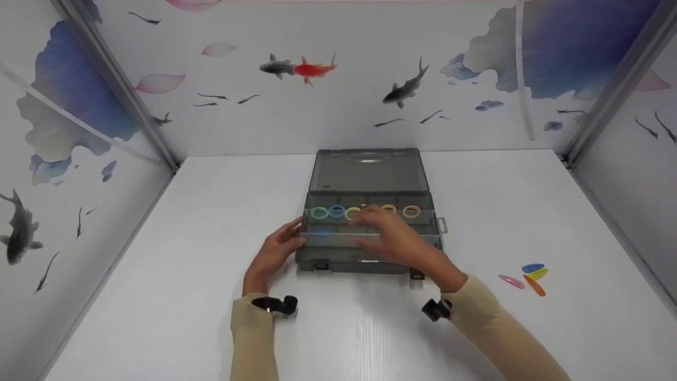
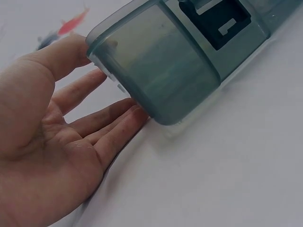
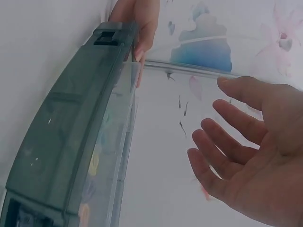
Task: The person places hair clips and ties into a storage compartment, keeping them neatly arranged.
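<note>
While the right grip, fingers parted and empty, hovers over the open compartment box, the left grip, fingers relaxed, touches its left side; four snap hair clips lie rightward on the worktop.

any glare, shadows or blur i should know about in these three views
Head view: pale glare on the smooth white tabletop, a soft shadow in front of the dark grey translucent plastic box; left wrist view: dim, with the small red printed fish blurred; right wrist view: hazy, the small yellow ring shape smeared, the right hand clearer.
</note>
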Demonstrator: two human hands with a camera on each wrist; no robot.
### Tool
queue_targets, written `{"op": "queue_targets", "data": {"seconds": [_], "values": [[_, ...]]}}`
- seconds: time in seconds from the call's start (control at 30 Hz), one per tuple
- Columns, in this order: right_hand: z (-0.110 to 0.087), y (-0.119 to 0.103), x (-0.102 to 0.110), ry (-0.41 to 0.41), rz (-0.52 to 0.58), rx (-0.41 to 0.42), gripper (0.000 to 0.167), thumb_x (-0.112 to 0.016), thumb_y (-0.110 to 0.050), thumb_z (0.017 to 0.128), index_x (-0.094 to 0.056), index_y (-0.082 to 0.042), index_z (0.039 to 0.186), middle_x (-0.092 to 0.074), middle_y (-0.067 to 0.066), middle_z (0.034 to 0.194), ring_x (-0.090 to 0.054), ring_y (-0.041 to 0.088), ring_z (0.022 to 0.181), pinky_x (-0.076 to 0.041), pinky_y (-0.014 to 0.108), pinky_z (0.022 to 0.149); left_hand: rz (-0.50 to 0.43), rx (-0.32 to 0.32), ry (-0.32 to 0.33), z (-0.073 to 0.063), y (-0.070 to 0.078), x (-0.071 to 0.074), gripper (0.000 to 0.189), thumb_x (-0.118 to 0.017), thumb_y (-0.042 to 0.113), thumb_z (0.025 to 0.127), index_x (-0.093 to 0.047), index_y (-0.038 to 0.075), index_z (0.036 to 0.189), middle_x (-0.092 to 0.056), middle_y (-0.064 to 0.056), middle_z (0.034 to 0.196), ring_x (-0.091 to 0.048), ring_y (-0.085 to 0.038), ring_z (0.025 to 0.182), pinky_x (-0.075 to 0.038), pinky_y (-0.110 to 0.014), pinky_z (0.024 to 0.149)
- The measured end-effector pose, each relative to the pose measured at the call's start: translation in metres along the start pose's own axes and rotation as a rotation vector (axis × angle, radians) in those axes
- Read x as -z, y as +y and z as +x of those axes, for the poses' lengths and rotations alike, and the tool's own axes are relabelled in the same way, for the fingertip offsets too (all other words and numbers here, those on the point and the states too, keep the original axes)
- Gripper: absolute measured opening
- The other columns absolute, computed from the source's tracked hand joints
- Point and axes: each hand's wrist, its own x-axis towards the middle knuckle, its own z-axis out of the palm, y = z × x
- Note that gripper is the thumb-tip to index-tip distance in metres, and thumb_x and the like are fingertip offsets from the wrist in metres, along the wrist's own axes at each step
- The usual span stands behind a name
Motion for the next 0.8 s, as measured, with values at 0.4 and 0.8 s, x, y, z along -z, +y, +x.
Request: {"op": "queue_targets", "data": {"seconds": [0.4, 0.8], "values": [[-0.049, 0.031, 0.041, 0.084, 0.001, -0.115, 0.033, -0.073, -0.012, 0.091, -0.067, -0.010, 0.124, -0.064, 0.009, 0.126, -0.062, 0.032, 0.120, -0.053, 0.051, 0.099, 0.020, 0.024, 0.023, -0.001, 0.000, 0.001, 0.056, -0.067, 0.023, 0.097, -0.048, 0.028, 0.149, -0.041, -0.008, 0.159, -0.039, -0.028, 0.148, -0.036, -0.048, 0.121], [-0.092, 0.070, 0.074, 0.186, -0.047, -0.225, 0.030, -0.073, -0.016, 0.092, -0.070, -0.015, 0.122, -0.067, 0.005, 0.123, -0.063, 0.031, 0.114, -0.055, 0.041, 0.092, -0.003, 0.022, 0.019, -0.001, -0.001, 0.000, 0.057, -0.068, 0.022, 0.096, -0.048, 0.029, 0.149, -0.040, -0.009, 0.160, -0.037, -0.029, 0.149, -0.034, -0.048, 0.122]]}}
